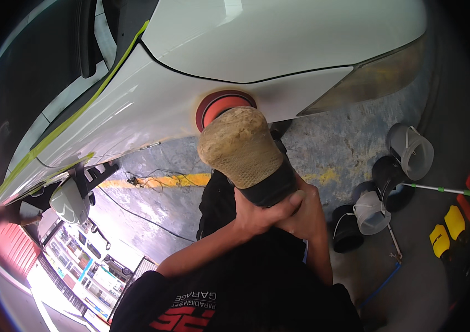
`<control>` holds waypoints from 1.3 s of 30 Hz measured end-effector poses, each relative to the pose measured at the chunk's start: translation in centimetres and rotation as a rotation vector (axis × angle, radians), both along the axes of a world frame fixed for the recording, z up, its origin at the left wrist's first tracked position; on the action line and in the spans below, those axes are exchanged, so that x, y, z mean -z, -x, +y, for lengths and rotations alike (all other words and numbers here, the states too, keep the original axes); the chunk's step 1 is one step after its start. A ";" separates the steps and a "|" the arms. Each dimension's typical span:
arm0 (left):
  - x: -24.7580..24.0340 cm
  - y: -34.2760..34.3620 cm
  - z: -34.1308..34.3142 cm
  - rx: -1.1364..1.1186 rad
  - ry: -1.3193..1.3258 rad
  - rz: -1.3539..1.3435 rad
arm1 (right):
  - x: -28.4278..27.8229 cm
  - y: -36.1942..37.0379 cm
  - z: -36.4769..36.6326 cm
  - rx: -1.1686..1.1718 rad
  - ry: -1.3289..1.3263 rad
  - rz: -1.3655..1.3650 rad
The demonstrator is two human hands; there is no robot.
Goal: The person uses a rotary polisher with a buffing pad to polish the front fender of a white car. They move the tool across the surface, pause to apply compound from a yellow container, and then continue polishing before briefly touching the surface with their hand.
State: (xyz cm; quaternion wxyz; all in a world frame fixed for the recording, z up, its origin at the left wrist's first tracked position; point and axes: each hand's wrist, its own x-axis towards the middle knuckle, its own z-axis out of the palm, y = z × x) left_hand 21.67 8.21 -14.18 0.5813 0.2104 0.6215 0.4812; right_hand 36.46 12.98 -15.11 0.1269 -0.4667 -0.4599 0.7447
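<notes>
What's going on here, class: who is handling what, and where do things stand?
A person in a black shirt grips a polisher, the left hand and right hand close together at its black end. Its red pad is up against the front fender of a white car. Green tape lines part of the bodywork. Buckets are on the floor to the right. Whether the pad is spinning cannot be told.

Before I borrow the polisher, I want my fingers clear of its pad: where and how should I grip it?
Probably wrap the polisher's black end, coming from the person's side. That end points back toward the person, opposite the pad, which faces the white panel. The left hand and right hand are there.
</notes>
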 end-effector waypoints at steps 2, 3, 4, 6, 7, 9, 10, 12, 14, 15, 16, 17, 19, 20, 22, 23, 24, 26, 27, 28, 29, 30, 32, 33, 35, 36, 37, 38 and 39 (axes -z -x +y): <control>-0.7 -0.2 0.1 -0.060 0.007 -0.040 | -0.6 0.0 0.5 -0.018 -0.015 0.021; -1.1 -0.3 0.3 -0.073 0.001 -0.035 | -0.7 0.0 0.6 -0.025 -0.019 0.030; -1.4 -0.3 0.7 -0.084 -0.005 -0.031 | -0.7 0.1 0.8 -0.012 -0.028 0.034; -1.3 -0.5 0.9 -0.081 -0.009 -0.040 | -0.6 0.0 1.2 0.013 -0.045 0.042; -0.8 -0.7 0.8 -0.066 -0.007 -0.053 | -0.6 -0.1 1.4 0.011 -0.061 0.029; -0.3 -1.2 0.9 -0.059 -0.007 -0.067 | -0.6 -0.6 1.9 0.002 -0.094 0.003; -0.2 -1.5 1.0 -0.067 -0.009 -0.068 | -0.5 -0.8 2.0 0.000 -0.100 -0.004; -0.3 -1.6 1.2 -0.079 -0.003 -0.066 | -0.3 -1.1 2.1 -0.006 -0.116 -0.016; -0.8 -1.8 1.5 -0.088 0.015 -0.061 | -0.5 -1.2 2.2 -0.024 -0.100 -0.032; -0.6 -1.7 1.3 -0.070 0.024 -0.062 | -0.7 -1.2 2.2 -0.029 -0.091 -0.045; -0.3 -1.6 0.9 -0.052 0.032 -0.063 | -0.7 -1.3 2.2 -0.031 -0.074 -0.039; -0.1 -1.6 0.7 -0.034 0.041 -0.063 | -0.7 -1.3 2.2 -0.032 -0.057 -0.034; -0.5 -1.4 0.8 -0.027 0.074 -0.036 | -0.5 -1.2 2.2 -0.035 -0.014 -0.007; -0.8 -1.3 0.9 -0.023 0.090 -0.021 | -0.3 -1.1 2.2 -0.037 0.012 0.016; -1.3 -1.1 0.7 -0.010 0.151 0.072 | 0.1 -0.9 2.0 -0.058 0.059 0.059; -1.5 -0.9 0.6 -0.004 0.181 0.119 | 0.4 -0.6 2.1 -0.080 0.080 0.079; -1.8 -0.6 0.8 -0.004 0.164 0.155 | 0.7 -0.3 2.0 -0.097 0.104 0.098; -2.4 0.2 1.1 -0.007 0.129 0.227 | 1.7 1.0 1.9 -0.124 0.148 0.194; -1.9 0.8 0.5 -0.001 0.129 0.312 | 2.7 1.8 1.2 -0.115 0.133 0.244; -1.8 1.4 0.2 0.027 0.162 0.398 | 3.6 2.7 0.7 -0.106 0.122 0.291; -1.8 1.9 -0.2 0.054 0.192 0.490 | 5.3 3.6 -0.7 -0.083 0.072 0.346; -2.0 2.6 -0.6 0.072 0.234 0.582 | 6.2 4.4 -1.6 -0.065 0.063 0.391; -1.2 4.1 -1.5 0.224 0.266 0.667 | 8.0 6.0 -3.4 -0.003 0.066 0.471; -1.3 4.3 -2.1 0.254 0.303 0.668 | 7.9 6.6 -3.6 0.018 0.084 0.507; -1.2 4.5 -2.7 0.285 0.262 0.692 | 7.4 6.2 -3.8 0.026 0.102 0.458; -0.9 4.4 -2.6 0.285 0.184 0.715 | 7.0 5.8 -3.7 0.031 0.076 0.431; -0.7 4.2 -2.2 0.294 0.101 0.724 | 6.3 5.3 -3.6 0.045 0.053 0.392; -0.7 3.9 -1.7 0.288 0.094 0.680 | 5.8 4.5 -3.5 0.059 -0.006 0.349; -0.8 3.2 -1.2 0.272 0.085 0.646 | 5.6 3.6 -3.3 0.044 -0.111 0.314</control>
